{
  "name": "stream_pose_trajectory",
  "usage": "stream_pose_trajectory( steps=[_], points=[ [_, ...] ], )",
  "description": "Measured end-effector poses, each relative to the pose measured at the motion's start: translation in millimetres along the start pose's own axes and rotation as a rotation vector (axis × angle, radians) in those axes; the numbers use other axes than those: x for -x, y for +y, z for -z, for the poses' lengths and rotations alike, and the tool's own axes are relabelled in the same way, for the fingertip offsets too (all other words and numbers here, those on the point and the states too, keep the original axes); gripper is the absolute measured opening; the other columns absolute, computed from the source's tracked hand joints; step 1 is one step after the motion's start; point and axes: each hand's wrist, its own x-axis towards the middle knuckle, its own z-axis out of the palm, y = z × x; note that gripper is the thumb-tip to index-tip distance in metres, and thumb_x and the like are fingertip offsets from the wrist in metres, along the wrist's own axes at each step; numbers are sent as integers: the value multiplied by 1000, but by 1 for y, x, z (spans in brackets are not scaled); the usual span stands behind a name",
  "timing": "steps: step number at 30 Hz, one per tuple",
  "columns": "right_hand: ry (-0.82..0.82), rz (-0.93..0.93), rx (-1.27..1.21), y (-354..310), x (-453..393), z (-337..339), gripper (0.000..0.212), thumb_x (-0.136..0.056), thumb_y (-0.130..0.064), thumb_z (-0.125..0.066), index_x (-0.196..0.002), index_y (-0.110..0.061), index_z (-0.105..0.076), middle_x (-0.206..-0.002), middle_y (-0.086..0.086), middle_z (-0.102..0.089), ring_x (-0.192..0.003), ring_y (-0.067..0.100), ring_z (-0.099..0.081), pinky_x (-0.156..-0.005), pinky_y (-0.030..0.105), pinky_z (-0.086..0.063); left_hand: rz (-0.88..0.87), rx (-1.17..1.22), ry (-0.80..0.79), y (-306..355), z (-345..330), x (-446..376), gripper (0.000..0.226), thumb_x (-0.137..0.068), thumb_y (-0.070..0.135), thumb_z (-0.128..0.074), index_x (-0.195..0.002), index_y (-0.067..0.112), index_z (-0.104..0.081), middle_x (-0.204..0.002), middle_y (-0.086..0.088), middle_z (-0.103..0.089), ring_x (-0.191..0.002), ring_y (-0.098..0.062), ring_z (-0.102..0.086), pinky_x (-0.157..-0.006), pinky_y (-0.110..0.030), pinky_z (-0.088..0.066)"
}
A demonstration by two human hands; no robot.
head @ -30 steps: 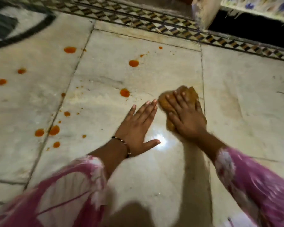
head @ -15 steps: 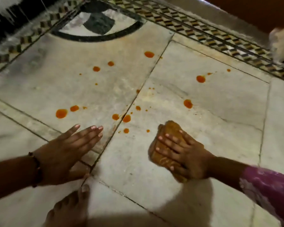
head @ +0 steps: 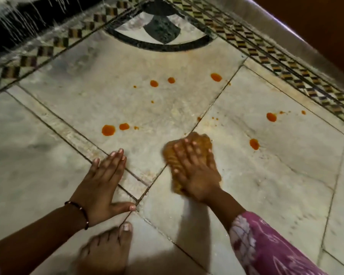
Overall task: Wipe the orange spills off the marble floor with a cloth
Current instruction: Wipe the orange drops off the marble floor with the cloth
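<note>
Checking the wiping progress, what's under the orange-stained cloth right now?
The cloth lies on the marble floor, across a tile joint, with the right hand pressing flat on top. Whatever spill sits beneath is covered, so I cannot tell.

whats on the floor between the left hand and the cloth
In the head view, only bare marble and a dark tile joint running diagonally lie between the left hand and the cloth under the right hand. No orange spots there.

checkered border (head: 252,49), black inlay (head: 160,30)
</note>
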Motion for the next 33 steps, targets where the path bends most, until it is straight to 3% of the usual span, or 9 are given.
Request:
stream_pose_trajectory(
  steps=[2,4,8,13,18,21,24,27,33],
  points=[
    [-51,-230,-73,16,34,-4,67,-82,-64,2,-140,-42,27,-153,-7,28,-137,10,34,-113,48,17,12,20,34,-5,6,-2,114,-68,88,-29,-147,6,-16,-157,-10,-10,-144,-23,-5,-115,-40,5],
    [-27,-349,-82,1,76,-15,72,-83,-63,-3,-143,-36,27,-159,3,15,-141,14,31,-112,47,15,7,31,50,-11,14,-4,115,-68,88,-29,-147,5,-16,-157,-10,-10,-144,-23,-6,-115,-42,5],
    [-32,-182,-53,-42,76,-21,70,-91,-53,-28,-152,-26,-8,-156,12,-26,-144,26,-13,-110,52,-6,-76,31,13,-7,9,-10,116,-68,88,-32,-147,6,-14,-156,-11,-11,-143,-25,-10,-113,-46,-3],
    [-115,-222,-159,-58,-39,16,64,-97,-52,-16,-148,-33,18,-156,2,27,-142,22,29,-108,54,25,-152,-37,-37,6,-5,-7,115,-68,86,-37,-146,4,-17,-156,-12,-14,-143,-25,-10,-113,-46,-5],
    [-19,86,-129,-82,17,-7,60,-98,-51,-19,-151,-33,4,-159,-1,10,-147,22,13,-111,51,13,-78,10,-44,-8,-9,3,114,-69,87,-35,-147,5,-16,-156,-12,-14,-143,-25,-11,-114,-45,-3],
    [-24,-190,-151,-37,89,-26,63,-95,-56,-15,-151,-35,1,-160,1,-5,-146,15,11,-113,46,-1,-70,29,-38,-10,-11,3,114,-69,87,-33,-147,5,-17,-156,-12,-15,-143,-24,-12,-114,-47,-6],
    [-77,-547,-227,20,87,-16,67,-84,-66,-1,-141,-44,27,-158,-2,20,-141,11,29,-115,50,12,-73,29,-26,-9,-13,2,114,-69,87,-33,-147,5,-17,-156,-11,-15,-143,-24,-12,-113,-47,-7],
    [-48,-701,-292,42,18,7,64,-94,-59,-10,-144,-38,24,-158,0,23,-143,17,25,-113,57,12,-72,15,-23,-10,-14,3,114,-69,87,-33,-147,6,-15,-156,-11,-14,-143,-25,-12,-114,-47,-7],
    [-46,-203,-139,-30,-51,14,62,-95,-54,-11,-150,-34,10,-159,2,16,-146,23,18,-112,54,18,-71,13,-25,-9,-13,2,114,-69,87,-33,-147,5,-17,-156,-12,-15,-143,-25,-14,-114,-46,-5]
  ],
)
